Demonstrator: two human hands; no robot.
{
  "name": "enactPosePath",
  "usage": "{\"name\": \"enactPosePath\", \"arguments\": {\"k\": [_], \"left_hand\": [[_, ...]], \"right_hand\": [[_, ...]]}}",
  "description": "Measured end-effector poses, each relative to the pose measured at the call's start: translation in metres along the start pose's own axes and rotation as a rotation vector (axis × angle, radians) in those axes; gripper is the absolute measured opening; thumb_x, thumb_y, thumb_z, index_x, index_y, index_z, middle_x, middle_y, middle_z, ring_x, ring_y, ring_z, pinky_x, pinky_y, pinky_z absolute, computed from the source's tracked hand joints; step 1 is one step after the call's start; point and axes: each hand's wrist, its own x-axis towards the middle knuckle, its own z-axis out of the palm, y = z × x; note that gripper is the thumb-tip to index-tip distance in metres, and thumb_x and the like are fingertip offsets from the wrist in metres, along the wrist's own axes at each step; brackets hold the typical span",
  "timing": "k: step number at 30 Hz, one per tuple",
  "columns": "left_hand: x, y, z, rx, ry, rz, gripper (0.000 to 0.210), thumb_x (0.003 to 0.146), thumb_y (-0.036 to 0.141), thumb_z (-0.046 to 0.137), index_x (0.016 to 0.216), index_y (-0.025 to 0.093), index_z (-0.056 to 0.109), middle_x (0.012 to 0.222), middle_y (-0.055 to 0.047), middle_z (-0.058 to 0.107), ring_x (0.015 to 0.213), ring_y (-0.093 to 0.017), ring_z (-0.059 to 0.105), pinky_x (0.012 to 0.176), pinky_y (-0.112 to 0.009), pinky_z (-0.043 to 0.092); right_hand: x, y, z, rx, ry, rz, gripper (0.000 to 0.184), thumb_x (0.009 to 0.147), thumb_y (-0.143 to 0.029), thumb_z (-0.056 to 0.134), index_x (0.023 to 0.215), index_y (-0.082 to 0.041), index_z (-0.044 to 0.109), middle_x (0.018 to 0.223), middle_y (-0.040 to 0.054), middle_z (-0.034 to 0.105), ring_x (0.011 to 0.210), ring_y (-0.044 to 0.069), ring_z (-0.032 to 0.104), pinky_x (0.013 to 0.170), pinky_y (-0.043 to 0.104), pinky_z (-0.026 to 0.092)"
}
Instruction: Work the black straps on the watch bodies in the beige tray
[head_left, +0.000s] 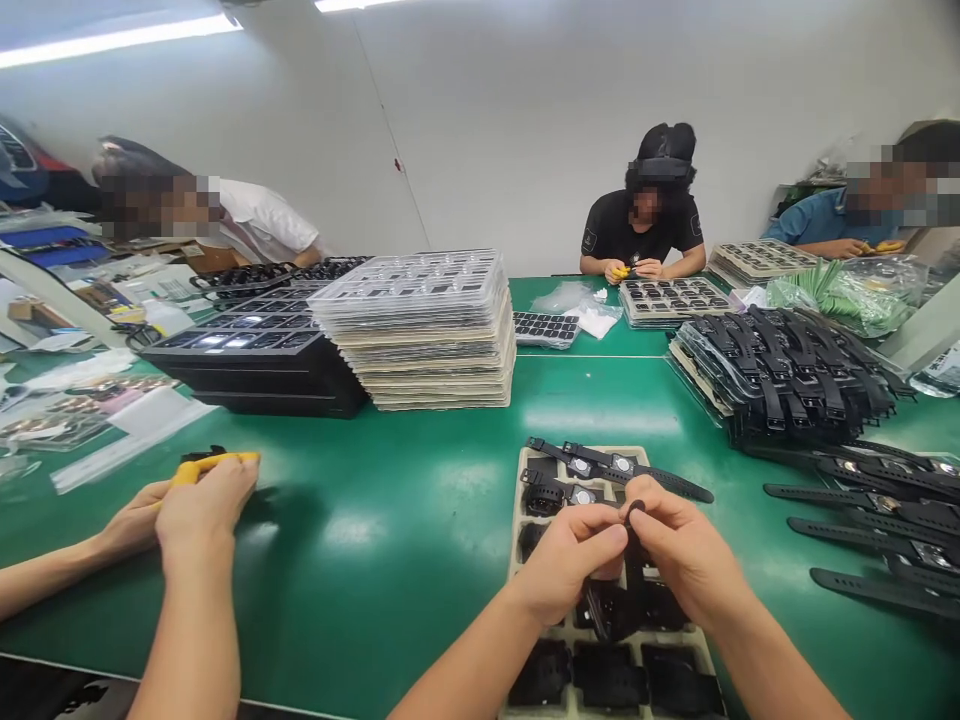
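Observation:
Over a cream compartment tray (pixel 517 530), my left hand (pixel 574 560) and my right hand (pixel 679 545) meet with bent fingers. Between them hangs a black smartwatch (pixel 616 608), its strap upright and pinched near the end by both hands. My right fingertips are at the strap's tip; my left thumb and fingers press on it from the other side. Part of the watch is hidden behind my left hand. Beneath, compartments hold black watches (pixel 607 675) with folded straps. Two watches with straps stretched out (pixel 600 465) lie across the tray's far end.
To the right, several black watches (pixel 892 520) lie spread on the green table (pixel 420 560), below a tray stack heaped with watches (pixel 795 370). Tall stacked trays (pixel 427 340) and a black tray block (pixel 262 360) stand left of centre. A co-worker's hands (pixel 202 500) hold a yellow-handled tool at left.

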Motion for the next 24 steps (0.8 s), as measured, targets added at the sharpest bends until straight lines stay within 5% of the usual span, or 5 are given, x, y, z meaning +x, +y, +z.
{"name": "enactPosePath", "arguments": {"k": [7,11,14,17,24], "left_hand": [[-0.005,0.002,0.007,0.112,-0.092,-0.146,0.047,0.055,0.048,0.094,0.08,0.012,0.079,0.066,0.0,0.057,0.062,-0.01,0.044,0.061,-0.025,0.033],[-0.004,0.002,0.009,-0.054,-0.024,-0.094,0.046,0.061,0.051,0.091,0.082,0.011,0.077,0.061,0.003,0.049,0.054,-0.006,0.032,0.054,-0.023,0.025],[-0.002,0.003,0.008,-0.093,-0.022,-0.051,0.043,0.07,0.051,0.086,0.076,0.011,0.074,0.059,0.004,0.042,0.053,-0.005,0.027,0.052,-0.022,0.021],[-0.001,0.002,0.008,-0.1,-0.037,-0.054,0.046,0.075,0.056,0.081,0.07,0.012,0.069,0.059,0.005,0.039,0.053,-0.006,0.026,0.051,-0.021,0.02],[-0.001,0.0,0.006,-0.008,-0.007,-0.148,0.051,0.072,0.059,0.082,0.077,0.008,0.075,0.059,0.003,0.045,0.052,-0.006,0.031,0.049,-0.022,0.018]], "right_hand": [[0.003,0.001,0.001,0.124,0.236,0.003,0.039,0.086,-0.056,0.073,0.074,-0.021,0.061,0.07,-0.0004,0.058,0.055,0.013,0.041,0.049,0.023,0.035],[0.002,-0.004,-0.005,-0.032,0.056,-0.006,0.043,0.089,-0.062,0.067,0.107,-0.024,0.069,0.086,0.0013,0.061,0.059,0.013,0.046,0.053,0.025,0.039],[0.0,-0.008,-0.004,-0.203,-0.091,-0.042,0.038,0.09,-0.057,0.068,0.082,-0.021,0.071,0.084,0.0017,0.057,0.068,0.015,0.047,0.06,0.026,0.04],[-0.001,-0.007,0.001,-0.233,-0.028,-0.091,0.046,0.088,-0.051,0.071,0.058,-0.018,0.061,0.079,0.0017,0.052,0.071,0.016,0.047,0.061,0.027,0.039],[0.002,-0.001,0.006,-0.018,0.231,0.067,0.041,0.081,-0.056,0.077,0.069,-0.017,0.069,0.052,-0.0038,0.048,0.047,0.011,0.041,0.046,0.024,0.036]]}}
